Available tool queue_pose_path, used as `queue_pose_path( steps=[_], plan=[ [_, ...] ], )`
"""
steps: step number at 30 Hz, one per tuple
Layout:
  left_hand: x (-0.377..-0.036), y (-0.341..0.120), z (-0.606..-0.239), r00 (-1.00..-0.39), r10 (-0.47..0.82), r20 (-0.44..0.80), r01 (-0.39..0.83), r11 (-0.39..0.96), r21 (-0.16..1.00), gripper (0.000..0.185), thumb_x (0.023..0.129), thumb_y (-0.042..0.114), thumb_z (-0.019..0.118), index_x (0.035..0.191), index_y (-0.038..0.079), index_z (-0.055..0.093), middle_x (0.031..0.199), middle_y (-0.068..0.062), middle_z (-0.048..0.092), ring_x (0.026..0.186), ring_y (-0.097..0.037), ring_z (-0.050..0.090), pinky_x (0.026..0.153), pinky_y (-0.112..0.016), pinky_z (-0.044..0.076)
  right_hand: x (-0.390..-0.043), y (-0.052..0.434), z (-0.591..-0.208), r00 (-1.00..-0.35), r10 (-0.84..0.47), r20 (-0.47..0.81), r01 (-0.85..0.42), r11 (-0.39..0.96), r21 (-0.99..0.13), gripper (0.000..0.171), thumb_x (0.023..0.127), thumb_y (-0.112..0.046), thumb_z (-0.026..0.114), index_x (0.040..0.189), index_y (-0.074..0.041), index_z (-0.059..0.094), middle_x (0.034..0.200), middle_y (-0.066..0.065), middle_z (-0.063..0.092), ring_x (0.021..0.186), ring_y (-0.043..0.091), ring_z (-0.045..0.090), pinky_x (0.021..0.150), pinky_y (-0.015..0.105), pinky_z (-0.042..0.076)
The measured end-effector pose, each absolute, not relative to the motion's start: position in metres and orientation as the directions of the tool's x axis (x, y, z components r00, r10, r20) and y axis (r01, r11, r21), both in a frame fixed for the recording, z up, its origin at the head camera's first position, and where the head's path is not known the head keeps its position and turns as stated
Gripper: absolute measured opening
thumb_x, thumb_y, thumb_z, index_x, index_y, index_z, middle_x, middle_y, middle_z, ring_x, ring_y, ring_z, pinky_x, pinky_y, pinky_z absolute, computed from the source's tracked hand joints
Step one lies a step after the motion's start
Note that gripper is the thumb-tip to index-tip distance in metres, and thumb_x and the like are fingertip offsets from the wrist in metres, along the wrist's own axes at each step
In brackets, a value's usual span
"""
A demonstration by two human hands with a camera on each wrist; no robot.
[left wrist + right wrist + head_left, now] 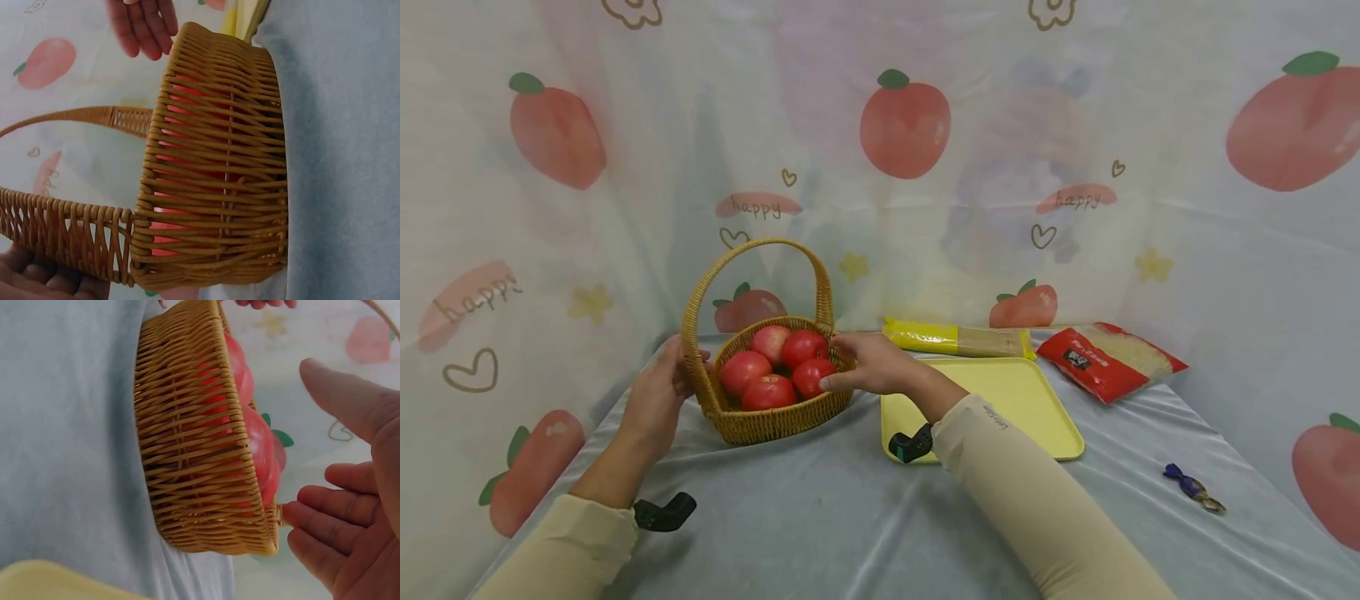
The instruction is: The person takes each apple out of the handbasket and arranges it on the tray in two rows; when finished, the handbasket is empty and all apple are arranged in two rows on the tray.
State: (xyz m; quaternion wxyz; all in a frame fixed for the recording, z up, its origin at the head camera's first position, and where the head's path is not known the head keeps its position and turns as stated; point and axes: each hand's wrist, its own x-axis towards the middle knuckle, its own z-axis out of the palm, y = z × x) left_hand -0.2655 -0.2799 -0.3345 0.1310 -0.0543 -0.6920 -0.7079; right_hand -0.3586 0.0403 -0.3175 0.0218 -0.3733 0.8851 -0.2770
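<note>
A wicker basket [760, 421] with a tall hoop handle stands on the grey cloth at the left and holds several red apples [769, 392]. My left hand [658, 396] holds the basket's left side at the foot of the handle. Its fingers [37, 281] lie behind the weave there. My right hand [868, 365] is at the right rim with straight fingers, its fingertips by the nearest apple. In the right wrist view that hand [350, 506] is spread beside the basket [187, 437] and grips nothing. The apples [256, 437] bulge above the rim.
A yellow tray [1037, 400] lies just right of the basket, under my right forearm. Behind it are a long yellow packet [958, 339] and a red packet [1108, 358]. A small blue wrapped piece [1191, 486] lies at the front right. A peach-print curtain closes the back and sides.
</note>
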Motion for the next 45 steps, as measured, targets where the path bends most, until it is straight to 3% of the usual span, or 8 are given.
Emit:
queue_pose_path(
  steps=[5, 15, 21, 28, 37, 45],
  plan=[
    [-0.268, -0.279, -0.337, -0.972, -0.043, 0.233, 0.235, -0.063, 0.970, 0.046, 0.109, 0.053, 0.043, 0.108, 0.012, 0.062, 0.092, 0.010, 0.068, 0.094, -0.005, 0.064, 0.088, -0.019, 0.047, -0.365, 0.035, -0.316, -0.721, -0.678, 0.141, -0.648, 0.588, -0.484, 0.058, 0.092, -0.044, 0.079, 0.136, -0.011, 0.061, 0.114, 0.006, 0.068, 0.102, 0.021, 0.059, 0.091, 0.038, 0.051],
    [-0.268, -0.282, -0.341, -0.971, -0.050, 0.232, 0.235, -0.073, 0.969, 0.044, 0.110, 0.050, 0.045, 0.105, 0.009, 0.060, 0.092, 0.006, 0.062, 0.090, -0.008, 0.058, 0.086, -0.021, 0.046, -0.379, 0.018, -0.321, -0.734, -0.676, 0.067, -0.603, 0.602, -0.524, 0.072, 0.091, -0.045, 0.080, 0.146, -0.006, 0.055, 0.133, 0.013, 0.066, 0.121, 0.030, 0.060, 0.103, 0.041, 0.050],
    [-0.267, -0.284, -0.341, -0.974, -0.059, 0.219, 0.222, -0.051, 0.974, 0.044, 0.110, 0.050, 0.044, 0.106, 0.009, 0.060, 0.094, 0.005, 0.061, 0.092, -0.009, 0.058, 0.087, -0.020, 0.046, -0.384, 0.005, -0.322, -0.749, -0.662, 0.017, -0.582, 0.645, -0.495, 0.071, 0.090, -0.045, 0.080, 0.146, -0.007, 0.056, 0.131, 0.009, 0.067, 0.114, 0.022, 0.060, 0.098, 0.036, 0.052],
    [-0.269, -0.283, -0.340, -0.977, -0.053, 0.208, 0.209, -0.028, 0.977, 0.044, 0.109, 0.052, 0.045, 0.102, 0.013, 0.062, 0.092, 0.006, 0.062, 0.089, -0.009, 0.060, 0.085, -0.021, 0.046, -0.392, -0.006, -0.322, -0.739, -0.672, -0.045, -0.598, 0.685, -0.416, 0.059, 0.090, -0.044, 0.080, 0.134, -0.008, 0.065, 0.116, 0.003, 0.069, 0.102, 0.018, 0.059, 0.089, 0.030, 0.051],
    [-0.272, -0.284, -0.337, -0.978, -0.055, 0.199, 0.199, 0.014, 0.980, 0.047, 0.109, 0.054, 0.043, 0.104, 0.011, 0.059, 0.092, 0.006, 0.062, 0.092, -0.012, 0.060, 0.087, -0.021, 0.045, -0.396, -0.014, -0.310, -0.722, -0.686, -0.083, -0.623, 0.698, -0.353, 0.037, 0.088, -0.041, 0.083, 0.106, -0.011, 0.071, 0.095, 0.000, 0.067, 0.092, 0.018, 0.057, 0.078, 0.026, 0.047],
    [-0.273, -0.284, -0.336, -0.975, -0.056, 0.214, 0.214, 0.005, 0.977, 0.046, 0.110, 0.052, 0.043, 0.100, 0.011, 0.061, 0.090, 0.005, 0.063, 0.090, -0.011, 0.061, 0.085, -0.021, 0.047, -0.397, -0.016, -0.308, -0.728, -0.672, -0.133, -0.602, 0.720, -0.344, 0.042, 0.085, -0.045, 0.086, 0.109, -0.013, 0.072, 0.100, 0.000, 0.067, 0.095, 0.018, 0.059, 0.081, 0.029, 0.050]
  ],
)
